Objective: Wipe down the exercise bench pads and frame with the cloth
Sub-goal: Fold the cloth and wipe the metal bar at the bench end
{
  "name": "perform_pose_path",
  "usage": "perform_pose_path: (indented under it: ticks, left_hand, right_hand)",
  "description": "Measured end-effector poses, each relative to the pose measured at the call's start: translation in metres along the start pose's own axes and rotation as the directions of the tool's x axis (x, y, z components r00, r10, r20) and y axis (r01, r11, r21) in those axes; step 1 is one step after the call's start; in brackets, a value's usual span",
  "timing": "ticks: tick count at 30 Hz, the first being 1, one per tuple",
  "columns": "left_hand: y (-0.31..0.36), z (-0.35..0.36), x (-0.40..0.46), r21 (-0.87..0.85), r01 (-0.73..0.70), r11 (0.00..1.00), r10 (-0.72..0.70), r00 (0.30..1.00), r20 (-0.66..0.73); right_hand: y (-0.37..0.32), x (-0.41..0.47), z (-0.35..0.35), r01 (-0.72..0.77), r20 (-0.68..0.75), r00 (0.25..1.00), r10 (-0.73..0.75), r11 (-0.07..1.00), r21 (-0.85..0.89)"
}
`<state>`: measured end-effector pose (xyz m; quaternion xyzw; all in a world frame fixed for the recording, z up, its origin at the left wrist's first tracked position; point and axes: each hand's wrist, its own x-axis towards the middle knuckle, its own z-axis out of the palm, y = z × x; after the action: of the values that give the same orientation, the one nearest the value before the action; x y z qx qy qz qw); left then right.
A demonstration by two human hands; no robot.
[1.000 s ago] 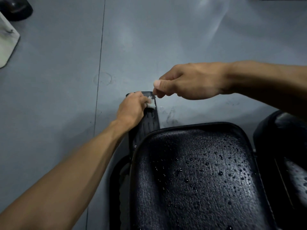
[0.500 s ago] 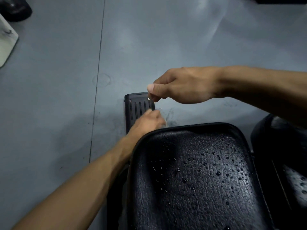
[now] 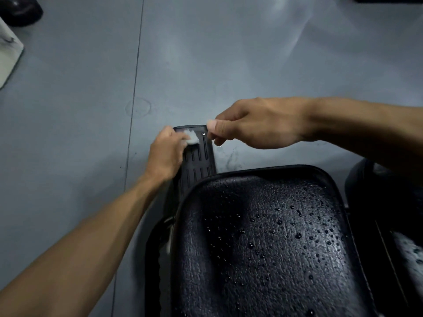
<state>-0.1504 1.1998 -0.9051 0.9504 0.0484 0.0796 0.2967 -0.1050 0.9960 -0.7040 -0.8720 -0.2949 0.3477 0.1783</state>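
Two bare hands work at the far end of a black exercise bench. Nearest the viewer lies the bench's black textured vinyl seat pad [image 3: 263,243], beaded all over with water droplets. Beyond its far edge a black ribbed plastic foot cap [image 3: 199,156] on the frame sticks out over the grey floor [image 3: 80,133], with a small silver screw [image 3: 203,133] near its far right corner.

The left hand [image 3: 166,154] reaches forward along the left side of the seat pad and grips a small wad of white cloth [image 3: 191,137], fingers curled round it, pressing it against the top left part of the ribbed cap. Only a pale tuft of the cloth shows past the fingers.

The right hand [image 3: 258,124] comes in from the right and hovers above the cap's far right corner. Its thumb and forefinger are closed together with the other fingers curled under; whether anything is pinched between them I cannot tell, for nothing shows there.

Right of the seat pad, across a narrow gap, a second black vinyl pad [image 3: 398,225] is partly in view, also wet. A thin dark seam line [image 3: 135,88] runs down the floor on the left. At the top left corner sit a dark rounded object [image 3: 20,10] and a pale flat board [image 3: 9,56], both cut off by the edge.
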Motion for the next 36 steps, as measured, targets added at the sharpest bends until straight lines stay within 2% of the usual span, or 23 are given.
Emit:
perform_pose_path:
  ticks: [3,6,8,10,13,15,17,19,23,26,28,32,36]
  left_hand:
    - [-0.005,-0.002,-0.047,-0.077,-0.096,0.992,0.106,0.983,0.147]
    - [-0.011,-0.005,-0.045,-0.076,-0.153,0.985,0.163,0.976,0.148]
    - [-0.007,-0.002,-0.023,0.000,-0.127,0.992,0.127,0.988,0.090]
    - [0.000,-0.001,0.002,0.012,0.003,1.000,-0.004,1.000,0.029]
    - [0.008,0.002,0.012,-0.018,0.078,0.997,-0.078,0.997,-0.019]
    - [0.006,-0.001,-0.005,0.028,-0.004,1.000,0.003,1.000,0.029]
    - [-0.003,-0.007,-0.027,0.045,-0.156,0.987,0.150,0.981,0.119]
    - [-0.012,-0.014,-0.027,0.045,-0.200,0.979,0.188,0.964,0.187]
    - [-0.005,-0.007,0.015,0.107,-0.053,0.993,0.046,0.997,0.063]
    - [0.001,-0.001,0.020,0.082,0.033,0.996,-0.033,0.999,-0.003]
    - [0.002,-0.007,0.001,0.064,0.042,0.997,-0.042,0.999,0.001]
    - [0.002,-0.013,-0.029,0.010,-0.022,1.000,0.020,0.991,0.133]
    - [0.006,0.003,0.022,0.089,0.071,0.994,-0.078,0.994,0.078]
  right_hand:
    - [0.000,0.001,0.001,0.007,0.001,1.000,-0.007,1.000,-0.025]
    - [-0.004,0.001,-0.001,-0.007,0.006,1.000,0.007,1.000,-0.008]
    - [-0.008,0.001,-0.003,-0.006,-0.006,1.000,0.006,1.000,0.009]
    - [-0.011,0.002,-0.003,-0.003,-0.015,1.000,0.004,1.000,0.017]
    - [-0.013,0.002,-0.003,0.010,-0.019,1.000,-0.009,0.999,0.034]
    - [-0.013,0.000,-0.003,0.019,-0.029,0.999,-0.018,0.999,0.030]
    - [-0.010,-0.003,-0.003,0.019,-0.027,0.999,-0.018,1.000,0.020]
    - [-0.007,-0.005,-0.002,0.007,-0.024,1.000,-0.006,1.000,0.020]
    - [-0.005,-0.008,-0.005,-0.003,-0.045,0.999,0.004,1.000,0.027]
    - [-0.002,-0.010,-0.005,0.004,-0.048,0.999,-0.003,1.000,0.031]
    - [0.000,-0.010,-0.004,0.024,-0.057,0.998,-0.024,1.000,0.010]
    - [0.007,-0.012,-0.010,0.001,-0.080,0.997,0.000,1.000,0.005]
    - [0.006,-0.014,-0.019,-0.004,-0.129,0.992,0.011,0.999,0.053]
